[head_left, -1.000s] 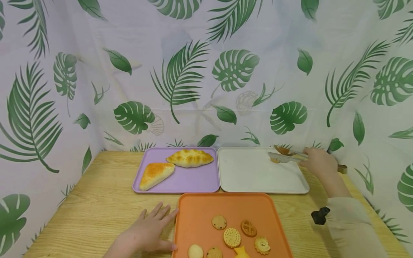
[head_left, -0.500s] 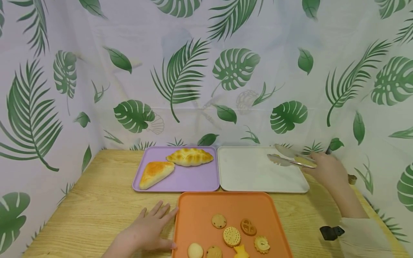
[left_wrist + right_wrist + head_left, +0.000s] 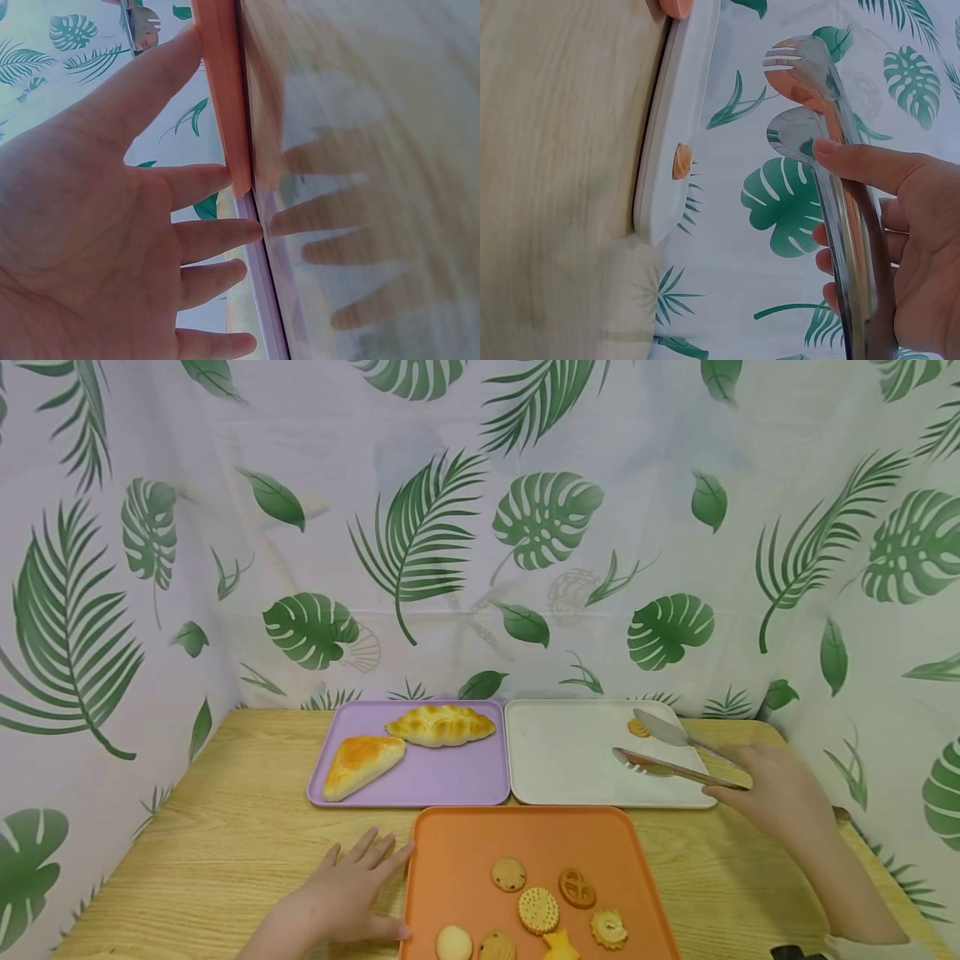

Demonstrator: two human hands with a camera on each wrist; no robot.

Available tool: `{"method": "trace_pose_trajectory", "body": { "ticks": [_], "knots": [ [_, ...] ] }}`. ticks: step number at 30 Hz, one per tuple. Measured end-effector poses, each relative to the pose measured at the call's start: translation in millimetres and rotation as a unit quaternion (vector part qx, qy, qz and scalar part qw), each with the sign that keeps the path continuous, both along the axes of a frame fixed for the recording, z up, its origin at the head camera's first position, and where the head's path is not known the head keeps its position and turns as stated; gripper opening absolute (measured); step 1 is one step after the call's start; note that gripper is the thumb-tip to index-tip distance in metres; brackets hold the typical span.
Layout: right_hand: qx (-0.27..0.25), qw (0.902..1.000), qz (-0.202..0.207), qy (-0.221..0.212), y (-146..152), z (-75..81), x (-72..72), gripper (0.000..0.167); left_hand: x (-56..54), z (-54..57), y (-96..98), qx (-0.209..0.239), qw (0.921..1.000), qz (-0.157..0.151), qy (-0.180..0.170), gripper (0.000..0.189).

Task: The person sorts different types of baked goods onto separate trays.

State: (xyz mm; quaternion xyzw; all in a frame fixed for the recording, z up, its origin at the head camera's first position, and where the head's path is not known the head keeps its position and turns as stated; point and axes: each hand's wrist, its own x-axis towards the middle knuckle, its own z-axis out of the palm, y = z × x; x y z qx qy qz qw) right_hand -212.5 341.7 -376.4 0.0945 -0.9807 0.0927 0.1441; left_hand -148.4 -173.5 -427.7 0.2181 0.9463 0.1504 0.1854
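My right hand (image 3: 772, 789) grips a pair of metal tongs (image 3: 851, 217) by the arms, thumb on one side and fingers on the other. The tongs' tips stand apart over the right end of the white tray (image 3: 570, 760), with nothing between them. A small brown cookie (image 3: 638, 728) lies on that tray near its back right corner, beside one tip. My left hand (image 3: 345, 893) lies with spread, straight fingers at the left edge of the orange tray (image 3: 465, 835), its thumb and forefinger touching the rim. Several cookies (image 3: 538, 911) lie on the orange tray.
Behind the orange tray, a purple tray (image 3: 450, 781) holds a triangular bread (image 3: 362, 768) and a braided bread (image 3: 442, 727). It sits side by side with the white tray on the wooden table (image 3: 210, 827). A leaf-patterned cloth (image 3: 450, 527) stands behind and at both sides.
The tongs have spread and drawn away from the cookie, which now lies on the white tray. My right hand has moved back toward me and right. The left hand stays in place.
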Motion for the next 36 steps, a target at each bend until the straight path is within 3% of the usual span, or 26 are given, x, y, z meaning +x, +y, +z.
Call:
{"method": "trace_pose_trajectory", "body": {
  "ticks": [11, 18, 25, 28, 32, 36],
  "knots": [
    [-0.019, 0.9996, 0.018, -0.004, -9, -6.3, 39.1, 0.062, 0.7, -0.9, -0.3, 0.003, 1.0, 0.001, -0.008, 0.098],
    [-0.01, 0.9953, 0.063, 0.073, -14, -16.2, 54.3, 0.058, 1.5, 0.6, 0.3, 0.004, 0.9999, 0.003, -0.01, 0.097],
    [-0.004, 0.9841, 0.116, 0.135, -17, -28.8, 71.0, 0.063, 0.6, 1.1, 0.6, 0.006, 0.9999, 0.004, -0.015, 0.096],
    [-0.003, 0.9864, 0.119, 0.112, -18, -31.4, 76.8, 0.063, 0.2, 1.0, 0.4, 0.007, 0.9999, 0.004, -0.015, 0.096],
    [0.002, 0.9922, 0.114, 0.05, -18, -33.5, 83.4, 0.06, 0.1, 0.8, 0.7, 0.007, 0.9999, 0.003, -0.014, 0.096],
    [-0.009, 0.9916, 0.129, -0.004, -15, -36.1, 86.5, 0.057, 0.4, 0.5, 0.9, 0.006, 0.9999, 0.001, -0.014, 0.096]
  ]
}}
